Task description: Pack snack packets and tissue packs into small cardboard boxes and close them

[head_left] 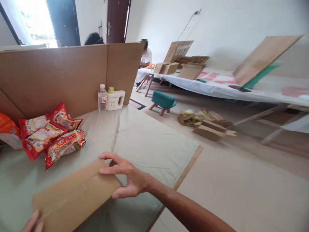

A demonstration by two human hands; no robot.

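Note:
A flat brown cardboard piece (pixel 77 193), possibly a folded box, lies tilted low in front of me over the cloth-covered table (pixel 154 148). Around its right end my right hand (pixel 129 177) is closed, thumb on the near edge and fingers on the far side. At the lower left corner, my left hand (pixel 33 222) grips it with the fingertips; most of that hand is cut off by the frame. Beyond the cardboard are several red snack packets (pixel 45 135) and a clear-wrapped snack packet (pixel 66 146).
A tall cardboard panel (pixel 72 75) stands behind a water bottle (pixel 102 100) and a white jug (pixel 116 99). An orange container (pixel 9 129) is at left. Across the floor are a teal stool (pixel 163 100), cardboard scraps (pixel 210 129), another table (pixel 217 88) and a seated person (pixel 146 58).

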